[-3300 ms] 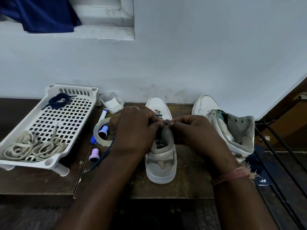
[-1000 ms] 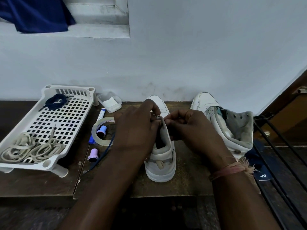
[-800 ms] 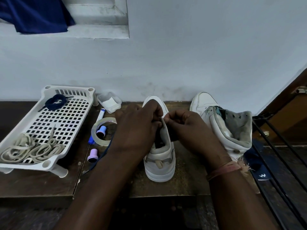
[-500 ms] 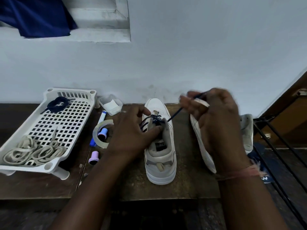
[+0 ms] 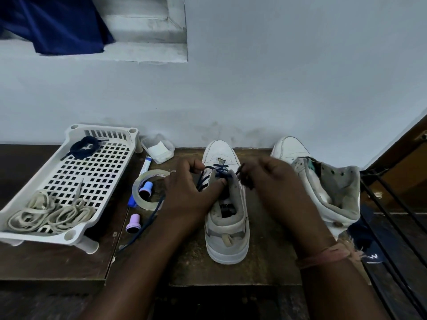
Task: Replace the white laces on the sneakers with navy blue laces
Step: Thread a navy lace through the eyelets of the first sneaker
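While the left hand [image 5: 184,190] rests against the near sneaker [image 5: 227,204], its thumb lies across the top of the tongue and its curled fingers close on the navy lace [image 5: 216,172] at the left row of eyelets. That lace crosses the upper eyelets in a few dark bars — one free end trails out under the left wrist and runs down across the wooden board [image 5: 231,273] toward its front edge. The right hand [image 5: 275,183] sits just right of the shoe's collar, fingers bent, pinching the other dark end of the lace at its fingertips (the hand is somewhat blurred). The sneaker stands upright in the middle of the board, toe to the wall.

The second sneaker [image 5: 323,181] stands to the right, also toe to the wall, its tongue pulled wide open and its eyelets bare. On the left, a white slotted tray [image 5: 97,167] holds the removed white laces [image 5: 50,213] heaped at its near end and a coiled second navy lace [image 5: 86,146] at its far end. Between tray and shoe lie a roll of clear tape [image 5: 150,188], a blue-and-white marker [image 5: 142,179], a small lilac cap [image 5: 132,224] and a clear plastic tub [image 5: 158,147] — all apart from the hands. A blue cloth [image 5: 53,24] hangs over the ledge at upper left.
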Demonstrator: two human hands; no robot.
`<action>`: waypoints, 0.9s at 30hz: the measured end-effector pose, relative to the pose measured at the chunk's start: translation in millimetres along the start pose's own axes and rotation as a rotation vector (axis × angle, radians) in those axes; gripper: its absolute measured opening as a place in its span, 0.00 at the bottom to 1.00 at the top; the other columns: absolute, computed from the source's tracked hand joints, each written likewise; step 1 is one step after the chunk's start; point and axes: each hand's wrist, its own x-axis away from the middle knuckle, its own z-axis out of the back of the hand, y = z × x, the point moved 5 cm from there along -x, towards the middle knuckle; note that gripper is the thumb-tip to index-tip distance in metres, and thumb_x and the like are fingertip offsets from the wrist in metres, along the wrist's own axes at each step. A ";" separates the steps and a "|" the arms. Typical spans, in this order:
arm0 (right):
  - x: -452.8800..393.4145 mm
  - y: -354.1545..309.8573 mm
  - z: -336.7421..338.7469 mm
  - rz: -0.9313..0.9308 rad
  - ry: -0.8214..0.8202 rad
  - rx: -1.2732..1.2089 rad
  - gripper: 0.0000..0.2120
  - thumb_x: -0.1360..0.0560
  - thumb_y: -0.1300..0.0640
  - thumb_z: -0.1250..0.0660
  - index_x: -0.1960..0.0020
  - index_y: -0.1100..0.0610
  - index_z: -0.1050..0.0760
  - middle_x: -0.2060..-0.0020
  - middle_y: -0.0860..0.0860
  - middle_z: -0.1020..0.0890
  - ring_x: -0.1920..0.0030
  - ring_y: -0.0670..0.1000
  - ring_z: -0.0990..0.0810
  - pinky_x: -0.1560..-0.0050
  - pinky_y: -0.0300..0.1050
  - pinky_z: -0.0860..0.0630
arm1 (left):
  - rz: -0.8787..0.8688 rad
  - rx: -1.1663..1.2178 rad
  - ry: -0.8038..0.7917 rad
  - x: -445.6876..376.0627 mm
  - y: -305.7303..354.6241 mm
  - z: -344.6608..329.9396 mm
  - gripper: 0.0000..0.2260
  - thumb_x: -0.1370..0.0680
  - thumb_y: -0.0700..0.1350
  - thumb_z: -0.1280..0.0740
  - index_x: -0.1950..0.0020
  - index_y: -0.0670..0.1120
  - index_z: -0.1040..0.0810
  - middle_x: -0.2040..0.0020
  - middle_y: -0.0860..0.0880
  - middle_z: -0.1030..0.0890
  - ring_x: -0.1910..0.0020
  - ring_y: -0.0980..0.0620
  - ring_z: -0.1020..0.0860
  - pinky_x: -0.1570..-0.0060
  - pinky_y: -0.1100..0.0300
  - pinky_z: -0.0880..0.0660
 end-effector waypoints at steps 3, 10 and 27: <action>2.9 -19.1 21.3 -0.038 0.176 -1.021 0.21 0.18 0.59 0.42 0.68 0.56 0.22 0.69 0.56 0.19 0.68 0.55 0.22 0.65 0.46 0.24 | 0.013 0.012 -0.003 -0.5 -3.6 -0.2 0.24 0.38 0.69 0.32 0.49 0.60 0.31 0.49 0.54 0.22 0.45 0.47 0.24 0.47 0.45 0.24; 3.7 3.8 23.5 -0.058 0.155 -0.025 0.15 0.23 0.44 0.30 0.56 0.55 0.26 0.70 0.49 0.21 0.74 0.47 0.27 0.68 0.41 0.30 | 0.033 0.040 -0.020 -0.1 -5.2 -4.2 0.22 0.36 0.67 0.31 0.48 0.60 0.30 0.49 0.51 0.21 0.44 0.46 0.23 0.46 0.44 0.23; 5.3 1.3 14.2 -0.059 0.090 0.075 0.30 0.26 0.47 0.25 0.75 0.53 0.41 0.82 0.44 0.41 0.79 0.45 0.40 0.76 0.35 0.41 | 0.005 0.024 -0.031 0.9 4.1 2.5 0.12 0.22 0.58 0.30 0.58 0.51 0.22 0.67 0.56 0.22 0.68 0.60 0.25 0.68 0.69 0.31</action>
